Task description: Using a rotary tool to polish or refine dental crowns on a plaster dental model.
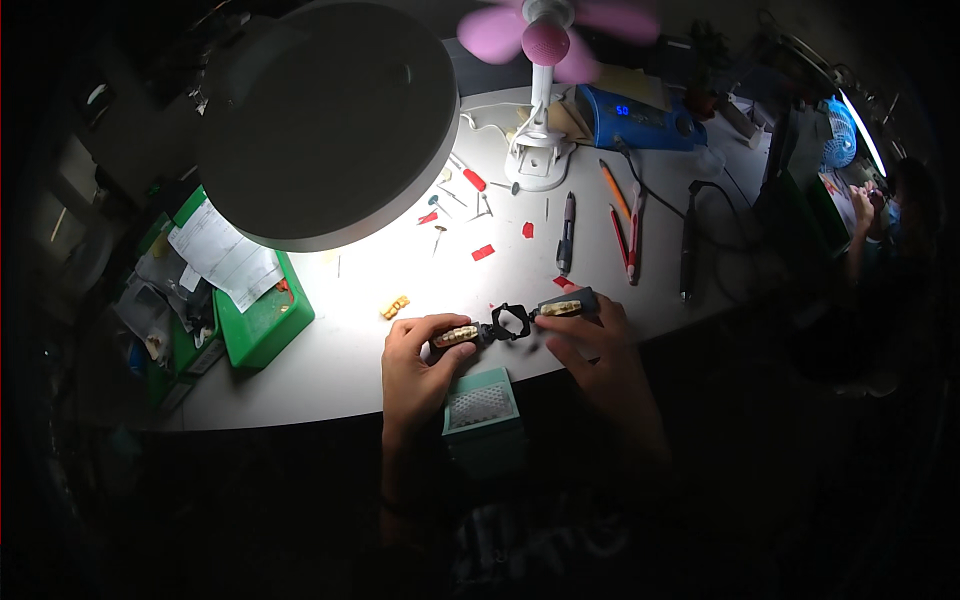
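Between my hands lies a small black hinged dental articulator [511, 322], spread open at the table's front edge. My left hand [415, 365] grips its left half, which carries a yellowish dental model [456, 337], thumb and fingers on either side. My right hand [600, 345] holds the right half at a dark block with another toothed model [560, 309], fingers bent around it. To the left of the articulator rests a loose golden toothed piece [395, 307]. Just below my left hand sits a teal box [482, 405] with a whitish textured patch on top.
A large round lamp [325, 120] hangs over the left. Green bins [265, 325] with papers stand left. Small burs and red scraps [483, 253] lie mid-table, with a pen [566, 235] and red tweezers [633, 235]. A pink fan [546, 42] and blue control unit [640, 122] stand behind. Another person's hands [868, 205] show far right.
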Tool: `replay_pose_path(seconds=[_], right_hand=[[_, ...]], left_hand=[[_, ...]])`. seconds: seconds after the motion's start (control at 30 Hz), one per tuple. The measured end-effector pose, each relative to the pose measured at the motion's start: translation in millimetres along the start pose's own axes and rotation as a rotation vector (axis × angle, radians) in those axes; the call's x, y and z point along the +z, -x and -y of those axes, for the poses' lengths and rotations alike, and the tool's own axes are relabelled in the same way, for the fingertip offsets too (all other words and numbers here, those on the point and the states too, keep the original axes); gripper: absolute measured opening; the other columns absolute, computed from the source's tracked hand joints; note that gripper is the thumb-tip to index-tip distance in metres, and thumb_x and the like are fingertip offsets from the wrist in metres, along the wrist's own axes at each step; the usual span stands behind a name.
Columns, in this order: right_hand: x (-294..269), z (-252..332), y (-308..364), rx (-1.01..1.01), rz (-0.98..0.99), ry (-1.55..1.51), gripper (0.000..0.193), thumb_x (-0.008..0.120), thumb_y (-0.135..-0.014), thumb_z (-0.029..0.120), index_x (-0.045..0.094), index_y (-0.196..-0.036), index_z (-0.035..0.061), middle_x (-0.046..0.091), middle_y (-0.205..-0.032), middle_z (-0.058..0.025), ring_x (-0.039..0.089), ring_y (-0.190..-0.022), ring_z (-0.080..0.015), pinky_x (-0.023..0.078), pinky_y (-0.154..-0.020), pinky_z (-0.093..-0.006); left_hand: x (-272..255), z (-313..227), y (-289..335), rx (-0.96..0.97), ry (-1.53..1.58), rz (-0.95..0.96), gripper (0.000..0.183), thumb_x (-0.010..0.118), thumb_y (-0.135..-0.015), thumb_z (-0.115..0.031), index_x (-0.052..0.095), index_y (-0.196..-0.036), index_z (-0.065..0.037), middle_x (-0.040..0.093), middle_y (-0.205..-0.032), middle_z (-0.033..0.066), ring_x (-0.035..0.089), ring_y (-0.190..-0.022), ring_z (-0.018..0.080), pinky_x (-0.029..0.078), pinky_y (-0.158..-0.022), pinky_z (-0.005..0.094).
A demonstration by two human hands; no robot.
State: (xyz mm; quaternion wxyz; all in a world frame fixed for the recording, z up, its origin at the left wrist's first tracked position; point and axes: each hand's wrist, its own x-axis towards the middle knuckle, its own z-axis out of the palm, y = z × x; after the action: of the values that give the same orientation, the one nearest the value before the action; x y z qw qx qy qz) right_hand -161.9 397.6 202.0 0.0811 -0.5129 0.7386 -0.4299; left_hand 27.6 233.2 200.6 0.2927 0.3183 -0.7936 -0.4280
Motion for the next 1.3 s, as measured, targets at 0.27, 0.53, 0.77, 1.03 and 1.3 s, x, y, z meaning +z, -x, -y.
replay_pose_path(seconds=[0.27,0.53,0.77,1.03,1.3], right_hand=[[-12,-40,-20,0.004,-0.301,0.085,0.014,0.075,-0.093,0.018,0.072,-0.100,0.0072,0.063,-0.120,-0.0092,0.060,-0.117,-0.0254,0.051,-0.099,-0.0414],[-10,-47,-48,-0.023,-0.187,0.214,0.012,0.082,-0.084,0.012,0.075,-0.090,0.0032,0.067,-0.107,-0.0072,0.061,-0.108,-0.0248,0.051,-0.095,-0.0384],[-20,-38,-58,-0.087,-0.061,0.372,0.013,0.083,-0.083,0.011,0.074,-0.088,0.0041,0.065,-0.105,-0.0063,0.058,-0.106,-0.0250,0.048,-0.098,-0.0384],[-36,-53,-62,-0.101,-0.061,0.291,0.016,0.079,-0.087,0.008,0.064,-0.093,0.0060,0.065,-0.106,-0.0073,0.059,-0.105,-0.0257,0.048,-0.095,-0.0390],[8,31,-53,-0.351,-0.084,-0.050,0.011,0.074,-0.092,0.010,0.064,-0.096,0.0086,0.073,-0.095,-0.0068,0.066,-0.085,-0.0228,0.054,-0.076,-0.0383]], left_hand=[[-3,4,2,0.030,-0.035,-0.031,0.030,0.081,-0.081,-0.003,0.074,-0.110,-0.004,0.066,-0.111,0.0100,0.061,-0.102,0.0204,0.050,-0.094,0.0324],[1,-1,0,0.120,-0.105,-0.008,0.034,0.081,-0.084,-0.005,0.071,-0.117,-0.005,0.066,-0.111,0.0103,0.062,-0.102,0.0193,0.050,-0.096,0.0327],[3,4,2,0.073,0.017,-0.048,0.026,0.078,-0.088,-0.003,0.072,-0.114,-0.001,0.066,-0.107,0.0108,0.071,-0.096,0.0193,0.056,-0.088,0.0311],[14,-3,-8,0.085,0.143,-0.071,0.023,0.076,-0.090,0.000,0.071,-0.113,0.001,0.069,-0.108,0.0126,0.070,-0.096,0.0191,0.056,-0.088,0.0312],[-21,-4,5,0.316,0.130,-0.143,0.017,0.077,-0.093,-0.013,0.076,-0.108,-0.006,0.075,-0.094,0.0057,0.063,-0.092,0.0181,0.047,-0.085,0.0336]])
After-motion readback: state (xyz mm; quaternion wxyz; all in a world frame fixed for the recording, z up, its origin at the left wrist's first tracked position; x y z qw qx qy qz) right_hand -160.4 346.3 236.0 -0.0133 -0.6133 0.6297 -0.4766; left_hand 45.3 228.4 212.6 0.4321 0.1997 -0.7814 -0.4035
